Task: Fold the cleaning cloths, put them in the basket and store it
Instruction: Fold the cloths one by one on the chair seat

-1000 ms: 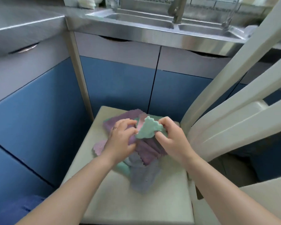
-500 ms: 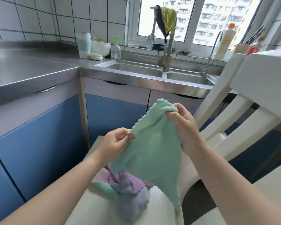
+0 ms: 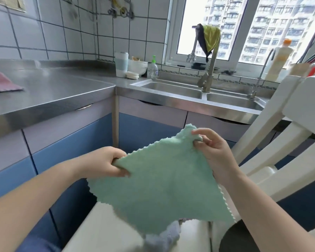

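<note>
A white chair seat point(image 3: 105, 226) is at the bottom of the view; on it, near the front edge, lies a grey-blue cloth point(image 3: 164, 237), partly hidden. A steel worktop point(image 3: 49, 91) runs along the tiled wall. At its left edge lies a pink cloth point(image 3: 2, 82). In its far corner, just left of the sink point(image 3: 171, 88), stand a white tumbler point(image 3: 121, 64), a stack of white bowls point(image 3: 137, 67), a small white lid point(image 3: 132, 75) in front of them, and a clear pump bottle point(image 3: 152, 69).
</note>
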A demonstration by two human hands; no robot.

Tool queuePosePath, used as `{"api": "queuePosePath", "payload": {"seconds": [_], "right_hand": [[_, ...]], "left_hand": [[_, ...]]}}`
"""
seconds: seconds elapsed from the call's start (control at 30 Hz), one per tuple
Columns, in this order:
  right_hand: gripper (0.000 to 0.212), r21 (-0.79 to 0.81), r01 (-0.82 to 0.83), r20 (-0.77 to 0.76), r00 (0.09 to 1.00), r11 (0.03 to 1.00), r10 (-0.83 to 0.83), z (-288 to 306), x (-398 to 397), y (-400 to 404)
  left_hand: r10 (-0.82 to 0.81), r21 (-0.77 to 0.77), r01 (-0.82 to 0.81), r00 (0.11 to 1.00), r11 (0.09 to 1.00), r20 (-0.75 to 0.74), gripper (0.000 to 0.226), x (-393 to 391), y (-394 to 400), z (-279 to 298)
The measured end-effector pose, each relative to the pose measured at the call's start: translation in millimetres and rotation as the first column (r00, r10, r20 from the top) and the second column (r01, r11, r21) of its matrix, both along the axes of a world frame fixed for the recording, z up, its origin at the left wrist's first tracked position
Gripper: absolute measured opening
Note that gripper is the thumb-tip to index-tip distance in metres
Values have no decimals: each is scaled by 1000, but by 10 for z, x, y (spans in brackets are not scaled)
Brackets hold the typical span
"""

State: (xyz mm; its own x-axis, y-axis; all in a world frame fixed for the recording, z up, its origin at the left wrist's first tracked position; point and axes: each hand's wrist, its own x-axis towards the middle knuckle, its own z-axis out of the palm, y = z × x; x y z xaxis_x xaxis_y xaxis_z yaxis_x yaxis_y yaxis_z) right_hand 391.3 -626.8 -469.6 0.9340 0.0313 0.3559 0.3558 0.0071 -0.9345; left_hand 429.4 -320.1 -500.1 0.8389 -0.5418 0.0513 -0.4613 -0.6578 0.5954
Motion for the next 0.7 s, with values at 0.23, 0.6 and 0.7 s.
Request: {"api": "queuePosePath", "payload": {"seconds": [0.23, 0.6, 0.7], "right_hand": [[40, -150, 129, 26, 992, 980, -126, -28, 264, 189], [44, 184, -132, -126, 979, 974, 157, -398, 266, 499], [47, 184, -224, -320, 907, 957, 274, -876, -1, 472]], "left_hand": [[211, -244, -236, 970, 941, -123, 14, 100, 530, -54], [190, -776, -292, 956, 559, -223, 28, -444, 1068, 13], [170, -708, -360, 930, 607, -326, 20, -798, 1105, -448]]}}
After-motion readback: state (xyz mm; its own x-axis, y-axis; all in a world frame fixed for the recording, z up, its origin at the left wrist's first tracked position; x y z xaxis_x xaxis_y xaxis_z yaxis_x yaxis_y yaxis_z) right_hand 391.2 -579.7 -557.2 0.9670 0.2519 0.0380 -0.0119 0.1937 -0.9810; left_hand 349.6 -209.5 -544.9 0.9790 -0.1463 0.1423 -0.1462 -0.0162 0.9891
